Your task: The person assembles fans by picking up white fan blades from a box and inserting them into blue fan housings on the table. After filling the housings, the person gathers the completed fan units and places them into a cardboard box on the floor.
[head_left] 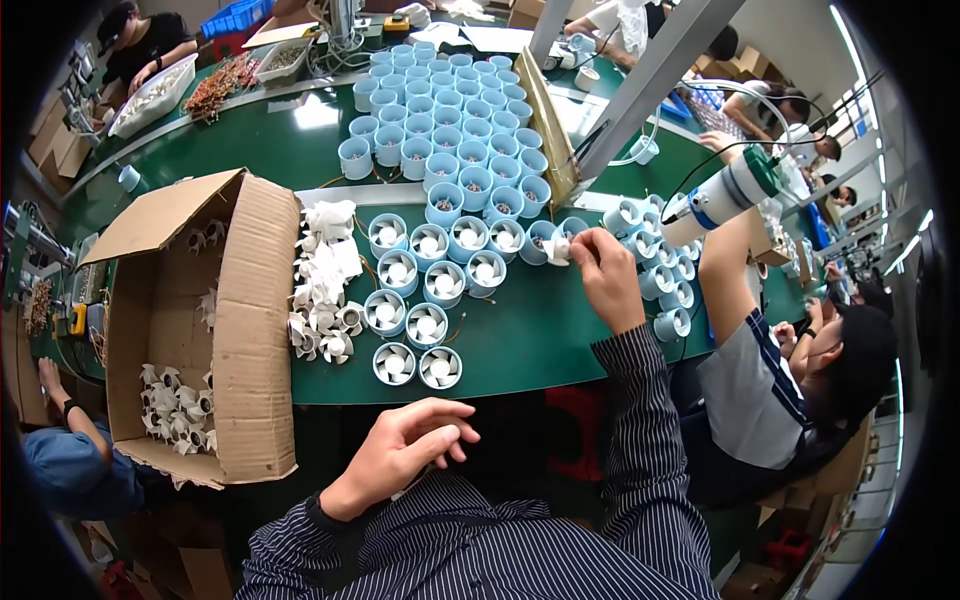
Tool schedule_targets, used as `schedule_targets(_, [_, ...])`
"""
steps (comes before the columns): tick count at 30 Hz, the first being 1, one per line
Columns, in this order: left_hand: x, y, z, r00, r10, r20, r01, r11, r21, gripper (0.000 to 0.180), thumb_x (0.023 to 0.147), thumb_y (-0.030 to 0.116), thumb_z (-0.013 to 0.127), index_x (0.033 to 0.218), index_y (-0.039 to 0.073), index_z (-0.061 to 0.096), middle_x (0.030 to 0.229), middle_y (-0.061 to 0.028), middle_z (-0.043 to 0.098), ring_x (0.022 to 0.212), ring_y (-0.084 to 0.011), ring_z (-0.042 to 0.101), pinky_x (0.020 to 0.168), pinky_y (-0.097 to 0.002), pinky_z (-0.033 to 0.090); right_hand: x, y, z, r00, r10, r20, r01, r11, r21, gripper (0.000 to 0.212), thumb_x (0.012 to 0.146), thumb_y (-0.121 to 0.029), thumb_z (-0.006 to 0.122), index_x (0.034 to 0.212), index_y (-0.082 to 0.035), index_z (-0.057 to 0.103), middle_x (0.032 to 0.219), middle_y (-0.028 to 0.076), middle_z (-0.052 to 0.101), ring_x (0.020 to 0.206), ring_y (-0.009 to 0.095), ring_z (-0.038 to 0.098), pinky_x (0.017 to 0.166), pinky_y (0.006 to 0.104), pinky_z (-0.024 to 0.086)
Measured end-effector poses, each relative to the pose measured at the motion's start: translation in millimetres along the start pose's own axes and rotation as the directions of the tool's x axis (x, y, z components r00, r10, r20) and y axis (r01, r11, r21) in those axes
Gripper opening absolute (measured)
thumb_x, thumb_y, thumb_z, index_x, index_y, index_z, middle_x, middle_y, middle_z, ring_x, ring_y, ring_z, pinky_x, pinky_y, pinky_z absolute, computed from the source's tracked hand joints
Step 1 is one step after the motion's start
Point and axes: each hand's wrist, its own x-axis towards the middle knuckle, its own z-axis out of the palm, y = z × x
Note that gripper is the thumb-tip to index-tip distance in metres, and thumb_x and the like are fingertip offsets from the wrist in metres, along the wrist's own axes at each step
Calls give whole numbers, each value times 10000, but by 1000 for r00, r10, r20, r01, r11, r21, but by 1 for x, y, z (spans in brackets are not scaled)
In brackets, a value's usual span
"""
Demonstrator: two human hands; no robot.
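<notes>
My right hand [608,278] is pinched on a white fan impeller [557,250], beside a light blue cup-shaped housing [538,242] at the right end of a row. Whether the impeller touches that housing I cannot tell. Left of it, several blue housings with white impellers [443,284] inside stand in short rows reaching to the table's near edge. Behind them, a large block of blue housings [447,130] without impellers shows coppery parts inside. My left hand [405,452] hovers in front of the table edge, fingers loosely bent and apart, with nothing visible in it.
Loose white impellers [328,285] lie heaped beside an open cardboard box [255,330] holding more. A slanted metal post [640,95] rises at right. A co-worker's arm [725,270] reaches past more housings [660,280] to a white-and-green cylindrical device [725,200].
</notes>
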Motion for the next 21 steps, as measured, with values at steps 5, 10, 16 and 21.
schedule_targets(5, [-59,18,-20,986,70,-149,-49,989,141,382,1035,121,627,1368,-63,660,1150,-184,775,916,-194,757,814,-300,604,36,31,11,999,8,37,-2,987,-159,181,1003,-154,704,1035,24,694,901,178,721,810,304,704,760,409,546])
schedule_targets(10, [-123,44,-37,909,193,-369,-90,956,279,472,1004,268,702,1328,-74,669,1095,-173,772,898,-202,748,815,-316,600,40,34,29,993,12,118,28,942,-334,183,968,-165,732,1028,8,736,944,189,753,873,329,739,794,420,558])
schedule_targets(16, [-181,76,-66,682,452,-575,-80,827,556,462,1039,300,693,1299,-80,671,1037,-154,750,855,-206,721,785,-318,580,47,21,23,993,-12,120,42,969,-245,176,875,-163,773,953,-11,813,851,140,787,806,261,751,761,378,565])
schedule_targets(21, [-195,78,-131,543,465,-700,323,653,685,435,1008,216,719,1366,-26,665,1099,-147,757,926,-217,731,852,-326,585,48,36,21,988,-8,155,59,942,-332,215,923,-208,775,990,-5,799,869,131,784,794,243,734,751,377,549])
